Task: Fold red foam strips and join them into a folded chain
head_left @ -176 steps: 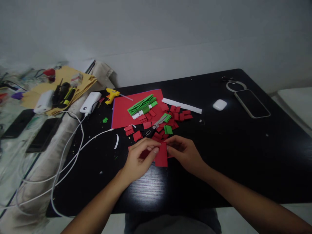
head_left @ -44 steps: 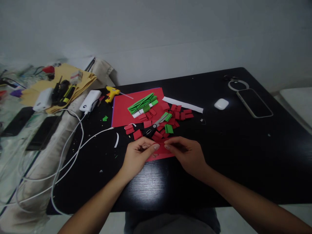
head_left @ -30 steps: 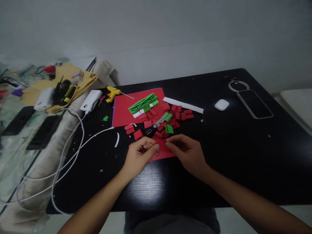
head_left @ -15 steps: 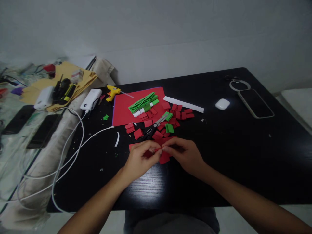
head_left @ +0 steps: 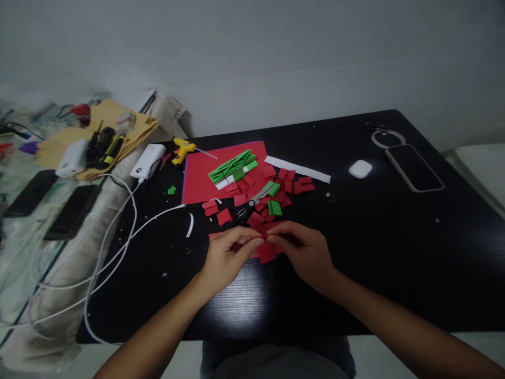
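Item: red paper piece point(head_left: 267, 253), low over the table point(head_left: 394, 252), at 6 o'clock of the scissors point(head_left: 246, 208). Left hand point(head_left: 226, 258) and right hand point(head_left: 305, 252) are together, pinching it from 9 and 3 o'clock. Handling: apparently a fold; align the edges squarely and press the crease evenly.

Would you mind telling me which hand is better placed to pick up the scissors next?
Left, probably: the scissors lie just beyond the left hand, dark handles toward it, while the right hand sits farther aside. Both hands pinch the red paper.
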A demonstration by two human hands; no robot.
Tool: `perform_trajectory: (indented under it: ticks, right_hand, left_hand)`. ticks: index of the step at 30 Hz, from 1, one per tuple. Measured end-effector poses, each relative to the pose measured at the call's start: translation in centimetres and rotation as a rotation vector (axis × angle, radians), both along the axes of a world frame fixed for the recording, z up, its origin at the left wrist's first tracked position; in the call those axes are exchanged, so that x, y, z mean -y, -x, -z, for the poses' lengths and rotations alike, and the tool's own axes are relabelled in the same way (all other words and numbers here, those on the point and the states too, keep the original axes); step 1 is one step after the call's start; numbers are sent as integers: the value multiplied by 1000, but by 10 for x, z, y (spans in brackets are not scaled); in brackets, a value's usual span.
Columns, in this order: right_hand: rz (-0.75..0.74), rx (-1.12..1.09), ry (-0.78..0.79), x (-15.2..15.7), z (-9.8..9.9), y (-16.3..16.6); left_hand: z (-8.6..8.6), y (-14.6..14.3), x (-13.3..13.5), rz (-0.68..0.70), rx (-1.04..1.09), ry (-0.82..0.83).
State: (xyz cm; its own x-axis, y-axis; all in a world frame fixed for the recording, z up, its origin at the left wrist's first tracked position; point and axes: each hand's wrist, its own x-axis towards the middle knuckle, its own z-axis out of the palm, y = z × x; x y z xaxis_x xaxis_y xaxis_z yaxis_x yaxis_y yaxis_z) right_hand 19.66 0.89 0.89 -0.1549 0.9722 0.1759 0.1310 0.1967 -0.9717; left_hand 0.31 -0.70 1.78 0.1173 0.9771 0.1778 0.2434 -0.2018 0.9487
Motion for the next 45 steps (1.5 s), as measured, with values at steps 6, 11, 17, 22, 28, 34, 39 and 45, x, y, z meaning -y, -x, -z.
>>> perform_trajectory:
  ticks: [6,11,17,22,28,34,39,45]
  right_hand:
    - [-1,4,-4,0,1,0]
    - [-2,14,-3,0,0,1]
    - [-8,28,35,0,-2,1]
    - [-16,43,30,0,-3,1]
    - [-47,3,63,1,0,2]
    - [-91,2,79,-1,-2,1]
    - [-108,32,61,-1,-4,0]
    - [-68,21,58,0,-3,1]
  left_hand:
    - [0,-1,0,3,1,-15]
    - [-2,-1,0,4,-22,-31]
    - [-2,-1,0,-11,-51,-42]
    - [-3,-1,-1,-8,-60,-57]
    - [-2,1,-2,-11,-84,-60]
    - [0,2,-1,0,-121,-89]
    - [-1,0,-1,12,-99,-61]
    - [-4,-1,-2,28,-81,-34]
